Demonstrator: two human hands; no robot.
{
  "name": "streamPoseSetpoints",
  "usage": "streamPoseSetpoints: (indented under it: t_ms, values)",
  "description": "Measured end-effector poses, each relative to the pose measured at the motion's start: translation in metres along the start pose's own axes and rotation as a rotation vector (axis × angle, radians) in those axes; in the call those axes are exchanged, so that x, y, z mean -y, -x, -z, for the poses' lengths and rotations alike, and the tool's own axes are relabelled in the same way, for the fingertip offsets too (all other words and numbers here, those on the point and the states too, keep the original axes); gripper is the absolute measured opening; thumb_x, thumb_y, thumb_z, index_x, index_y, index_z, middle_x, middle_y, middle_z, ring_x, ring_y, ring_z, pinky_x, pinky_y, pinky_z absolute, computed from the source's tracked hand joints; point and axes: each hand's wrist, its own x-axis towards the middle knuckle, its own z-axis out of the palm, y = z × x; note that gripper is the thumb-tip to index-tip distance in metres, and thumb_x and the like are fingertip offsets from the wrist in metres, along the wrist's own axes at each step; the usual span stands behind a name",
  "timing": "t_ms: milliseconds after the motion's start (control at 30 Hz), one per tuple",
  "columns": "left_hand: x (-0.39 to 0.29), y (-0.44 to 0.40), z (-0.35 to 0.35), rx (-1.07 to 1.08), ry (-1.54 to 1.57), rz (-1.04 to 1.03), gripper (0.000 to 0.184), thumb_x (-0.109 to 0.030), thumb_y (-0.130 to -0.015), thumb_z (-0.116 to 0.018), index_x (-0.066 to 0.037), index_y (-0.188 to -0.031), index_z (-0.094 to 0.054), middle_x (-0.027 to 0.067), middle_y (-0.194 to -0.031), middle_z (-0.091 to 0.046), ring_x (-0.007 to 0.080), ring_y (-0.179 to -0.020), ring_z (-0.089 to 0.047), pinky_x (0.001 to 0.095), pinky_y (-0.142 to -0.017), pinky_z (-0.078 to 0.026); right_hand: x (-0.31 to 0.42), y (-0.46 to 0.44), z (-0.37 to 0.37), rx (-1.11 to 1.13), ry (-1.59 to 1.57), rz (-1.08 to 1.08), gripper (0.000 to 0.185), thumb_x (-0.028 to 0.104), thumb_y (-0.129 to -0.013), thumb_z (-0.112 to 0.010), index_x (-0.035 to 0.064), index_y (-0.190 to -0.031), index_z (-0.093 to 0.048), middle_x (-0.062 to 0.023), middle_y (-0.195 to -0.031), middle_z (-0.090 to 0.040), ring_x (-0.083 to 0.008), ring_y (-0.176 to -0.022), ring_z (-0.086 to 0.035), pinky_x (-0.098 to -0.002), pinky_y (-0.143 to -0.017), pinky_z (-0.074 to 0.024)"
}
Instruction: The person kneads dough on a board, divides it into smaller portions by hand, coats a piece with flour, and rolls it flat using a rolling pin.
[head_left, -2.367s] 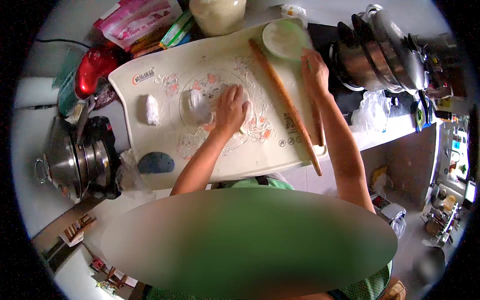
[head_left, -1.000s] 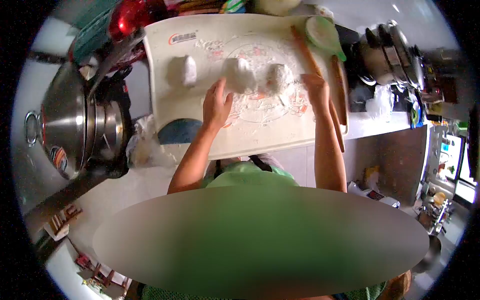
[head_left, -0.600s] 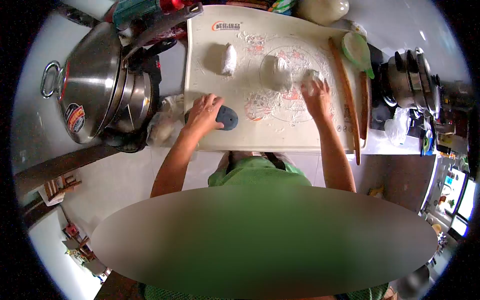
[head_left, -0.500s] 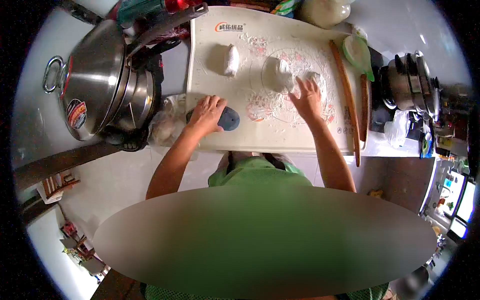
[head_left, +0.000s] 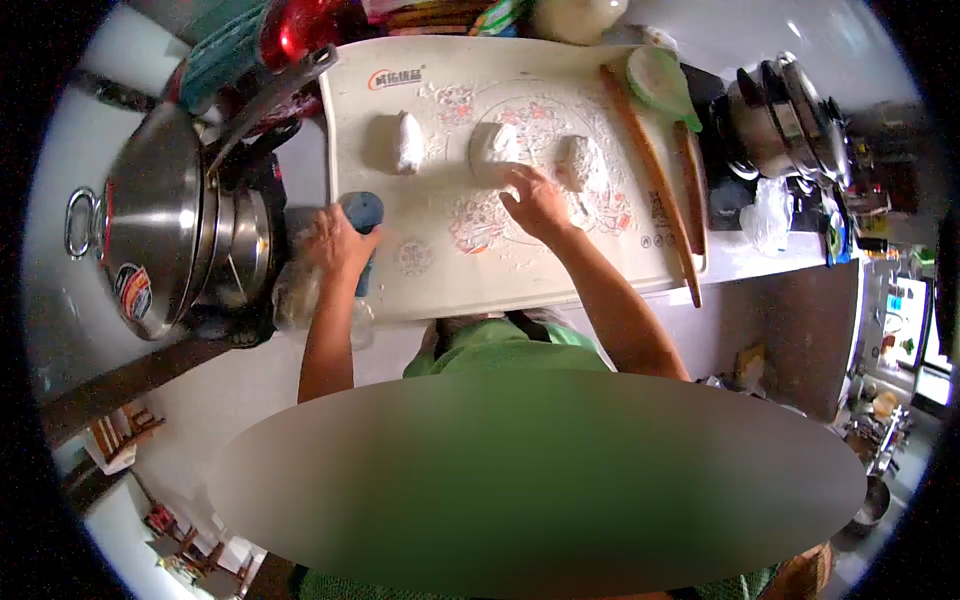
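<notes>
My left hand is at the left edge of the white dough mat, its fingers apart and slightly smeared. The thumb lies over a blue-grey flat piece with a rounded end, partly hidden by the hand; its kind is unclear. My right hand is open, fingertips at the near end of a floured lump of dough; whether they touch it is unclear. To its right lies a second floured dough lump. A narrower white dough piece lies on the left of the mat.
A rolling pin and a shorter wooden stick lie along the mat's right side, near a green-rimmed bowl. A steel pan stands left, a clear plastic bag beside the mat. More pots stand right.
The view has shifted. The blue-grey piece has turned from crosswise to lengthwise near the mat's left edge, with my left hand moving left. My right hand has moved left to the middle dough lump.
</notes>
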Motion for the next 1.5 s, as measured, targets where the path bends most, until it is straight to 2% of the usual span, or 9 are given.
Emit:
streamPoseSetpoints:
  t_ms: [167,267,367,567,733,967,1133,1300,1500]
  values:
    - [-0.018,0.014,0.0,-0.348,-0.067,-0.206,0.066,-0.033,-0.069,-0.072,-0.009,-0.125,-0.046,0.0166,-0.121,-0.045,0.0324,-0.107,-0.047,0.0455,-0.087,-0.04,-0.047,0.01,0.038,-0.426,0.167,-0.176,0.052,0.021,-0.078,-0.064,0.0102,-0.127,-0.048,-0.0165,-0.124,-0.049,-0.0366,-0.112,-0.045,-0.043,-0.098,-0.0371]
    - [-0.078,0.018,-0.004,-0.289,0.273,-0.408,0.055,-0.024,-0.072,-0.071,-0.007,-0.12,-0.048,0.0151,-0.115,-0.049,0.0318,-0.104,-0.049,0.0432,-0.088,-0.04,-0.08,0.01,0.051,-0.295,0.201,-0.431,0.056,0.028,-0.078,-0.063,0.0094,-0.128,-0.047,-0.0169,-0.124,-0.049,-0.0362,-0.113,-0.045,-0.0423,-0.098,-0.0367]
    - [-0.147,0.014,-0.017,-0.225,0.427,-0.596,0.045,-0.021,-0.074,-0.069,-0.005,-0.114,-0.053,0.0145,-0.112,-0.052,0.0321,-0.102,-0.05,0.0412,-0.089,-0.041,-0.099,0.012,0.055,-0.183,0.115,-0.274,0.054,0.027,-0.078,-0.065,0.0096,-0.126,-0.047,-0.0169,-0.12,-0.051,-0.0357,-0.111,-0.046,-0.0437,-0.094,-0.0397]
    - [-0.196,-0.021,-0.052,-0.262,0.13,-0.604,0.051,-0.025,-0.081,-0.06,-0.016,-0.13,-0.048,0.0166,-0.133,-0.042,0.0357,-0.117,-0.042,0.049,-0.096,-0.036,-0.188,0.041,0.128,-0.565,0.457,-0.299,0.053,0.02,-0.076,-0.064,0.0097,-0.125,-0.047,-0.0156,-0.121,-0.051,-0.0351,-0.111,-0.047,-0.0441,-0.094,-0.0402]
    - [-0.191,-0.049,-0.048,-0.224,-0.003,-0.558,0.05,-0.025,-0.083,-0.06,-0.021,-0.131,-0.047,0.0085,-0.13,-0.046,0.0307,-0.107,-0.048,0.0447,-0.09,-0.039,-0.241,0.073,0.149,-0.345,0.393,-0.734,0.047,0.028,-0.081,-0.056,0.0094,-0.123,-0.049,-0.0171,-0.119,-0.05,-0.0373,-0.11,-0.046,-0.044,-0.094,-0.0387]
    - [-0.212,-0.08,-0.036,-0.499,-0.013,-0.452,0.045,-0.021,-0.08,-0.061,-0.012,-0.123,-0.051,0.0111,-0.128,-0.047,0.0333,-0.112,-0.048,0.049,-0.087,-0.041,-0.272,0.088,0.157,-0.356,0.406,-0.65,0.032,0.024,-0.08,-0.057,0.0096,-0.108,-0.052,-0.0154,-0.108,-0.053,-0.0342,-0.102,-0.051,-0.0425,-0.086,-0.0443]
    - [-0.303,-0.013,-0.075,-0.134,0.225,-0.517,0.07,-0.056,-0.074,-0.062,-0.005,-0.12,-0.051,0.0179,-0.117,-0.052,0.035,-0.108,-0.049,0.0483,-0.085,-0.042,-0.213,0.085,0.162,-0.17,0.172,-0.613,0.033,0.031,-0.081,-0.059,0.0075,-0.101,-0.049,-0.0167,-0.093,-0.061,-0.0365,-0.086,-0.06,-0.0449,-0.074,-0.0476]
    - [-0.342,0.013,-0.067,-0.102,0.178,-0.539,0.076,-0.043,-0.066,-0.074,-0.005,-0.125,-0.045,0.0143,-0.12,-0.045,0.0349,-0.111,-0.044,0.0459,-0.089,-0.041,-0.192,0.07,0.159,-0.01,0.236,-0.378,0.049,0.05,-0.079,-0.06,0.0092,-0.106,-0.055,-0.0166,-0.099,-0.062,-0.036,-0.089,-0.061,-0.0451,-0.076,-0.0491]
    - [-0.324,0.002,-0.072,-0.143,0.285,-0.715,0.071,-0.026,-0.063,-0.075,-0.006,-0.124,-0.045,0.0141,-0.121,-0.045,0.0351,-0.11,-0.045,0.0448,-0.09,-0.041,-0.185,0.06,0.167,0.136,0.304,-0.505,0.038,0.041,-0.08,-0.058,0.0078,-0.098,-0.062,-0.0171,-0.095,-0.065,-0.0348,-0.088,-0.063,-0.0426,-0.078,-0.0496]
